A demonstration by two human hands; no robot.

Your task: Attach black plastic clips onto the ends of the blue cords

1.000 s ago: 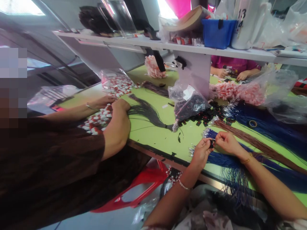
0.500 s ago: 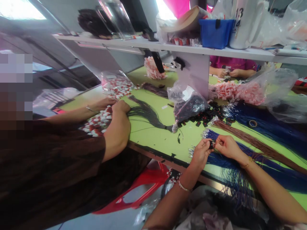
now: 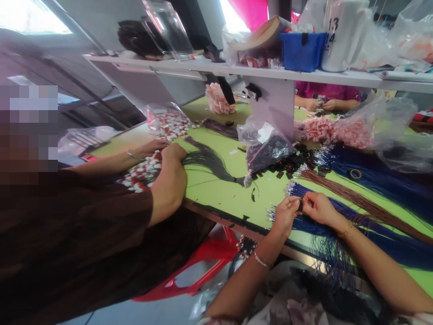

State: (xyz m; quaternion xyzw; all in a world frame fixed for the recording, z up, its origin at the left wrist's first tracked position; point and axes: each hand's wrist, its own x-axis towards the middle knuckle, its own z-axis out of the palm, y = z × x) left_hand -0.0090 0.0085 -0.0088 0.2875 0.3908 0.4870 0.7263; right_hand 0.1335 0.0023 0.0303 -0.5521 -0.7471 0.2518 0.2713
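by a green table (image 3: 213, 187), the left hand (image 3: 286, 216) pinches a small black piece (image 3: 300, 205) over some blue wires (image 3: 313, 227). the right hand (image 3: 320, 208) has curled fingers just beside it; i can't tell what they grip. farther out lie brown wires (image 3: 338, 191).

Site: assembly workshop, by appearance. Evidence: metal-tipped wire bundles (image 3: 353, 198) near the fingers (image 3: 308, 205); loose black parts (image 3: 292, 164) heaped beyond them; one co-worker (image 3: 94, 225) at the green bench (image 3: 216, 194) to their left, another (image 3: 333, 93) farther beyond; stocked shelf (image 3: 237, 70) higher up.
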